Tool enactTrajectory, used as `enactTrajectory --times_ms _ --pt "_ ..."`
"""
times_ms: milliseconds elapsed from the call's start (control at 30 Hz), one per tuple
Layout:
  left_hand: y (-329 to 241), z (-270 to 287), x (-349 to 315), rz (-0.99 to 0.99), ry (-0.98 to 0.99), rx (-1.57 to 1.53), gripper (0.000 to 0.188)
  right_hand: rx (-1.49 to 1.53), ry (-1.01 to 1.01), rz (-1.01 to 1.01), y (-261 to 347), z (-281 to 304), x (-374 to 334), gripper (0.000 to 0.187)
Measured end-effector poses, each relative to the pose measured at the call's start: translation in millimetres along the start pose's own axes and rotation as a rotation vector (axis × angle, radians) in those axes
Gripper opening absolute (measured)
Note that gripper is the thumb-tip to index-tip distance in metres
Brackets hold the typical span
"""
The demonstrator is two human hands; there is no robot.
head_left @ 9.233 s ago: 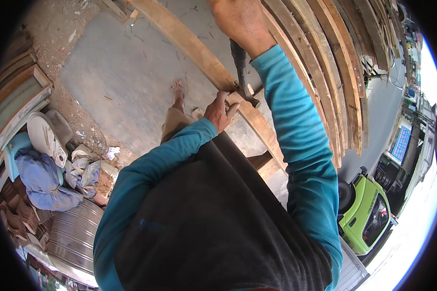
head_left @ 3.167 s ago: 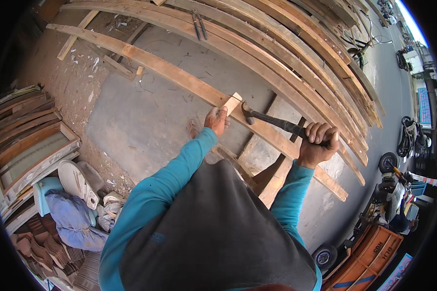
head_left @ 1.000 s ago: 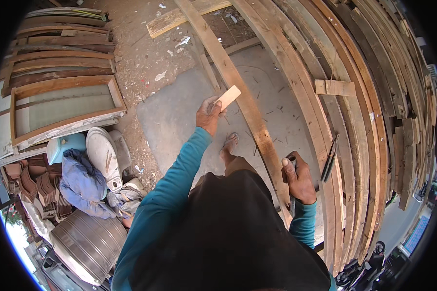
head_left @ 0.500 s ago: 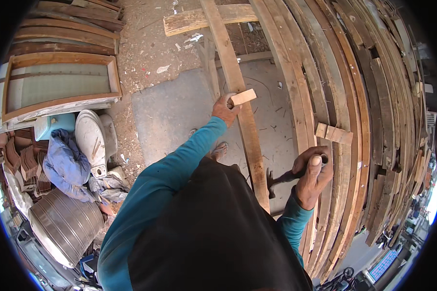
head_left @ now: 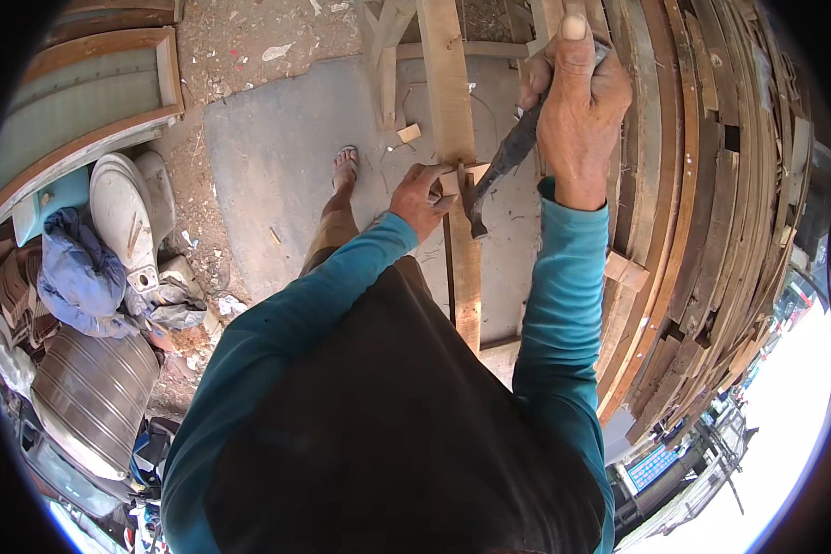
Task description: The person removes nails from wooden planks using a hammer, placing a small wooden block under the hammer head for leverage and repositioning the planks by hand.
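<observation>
A hammer (head_left: 508, 157) is gripped in my right hand (head_left: 582, 115), its dark handle slanting down to the left. Its head hangs beside a narrow plank (head_left: 446, 78) running away from me. My left hand (head_left: 422, 200) pinches a small wood block (head_left: 450, 183) over that plank, next to the hammer head. A pale bit of wood shows just behind the block, against the hammer; whether the two are joined I cannot tell. On the floor beyond my left hand lies a small wood offcut (head_left: 409, 133).
Long boards (head_left: 692, 185) are stacked on the right, with another small block (head_left: 626, 270) on them. My foot (head_left: 345, 168) rests on a grey sheet (head_left: 277, 138). At left are a framed panel (head_left: 171, 69), a toilet seat (head_left: 120, 203), blue cloth (head_left: 81, 272) and a ribbed brown container (head_left: 97, 388).
My right hand has swung the hammer up and left from beside the boards to the block. The left hand still holds a block on the plank. An offcut now shows on the floor.
</observation>
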State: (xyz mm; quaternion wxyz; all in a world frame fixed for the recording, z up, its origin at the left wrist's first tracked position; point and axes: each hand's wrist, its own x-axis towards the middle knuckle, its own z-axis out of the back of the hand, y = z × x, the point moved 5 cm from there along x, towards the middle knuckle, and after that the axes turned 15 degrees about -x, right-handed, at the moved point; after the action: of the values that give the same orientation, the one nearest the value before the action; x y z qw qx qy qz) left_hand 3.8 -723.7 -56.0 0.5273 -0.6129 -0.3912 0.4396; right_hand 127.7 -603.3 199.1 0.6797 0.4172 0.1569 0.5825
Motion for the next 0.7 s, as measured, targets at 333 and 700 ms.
enactTrajectory --times_ms 333,700 --pt "3 18 7 0.078 0.111 0.030 0.047 -0.253 0.008 -0.034 5 -67 61 0.047" --pt "0 1 5 -0.014 0.108 0.226 0.045 0.567 0.131 -0.147 15 12 9 0.030"
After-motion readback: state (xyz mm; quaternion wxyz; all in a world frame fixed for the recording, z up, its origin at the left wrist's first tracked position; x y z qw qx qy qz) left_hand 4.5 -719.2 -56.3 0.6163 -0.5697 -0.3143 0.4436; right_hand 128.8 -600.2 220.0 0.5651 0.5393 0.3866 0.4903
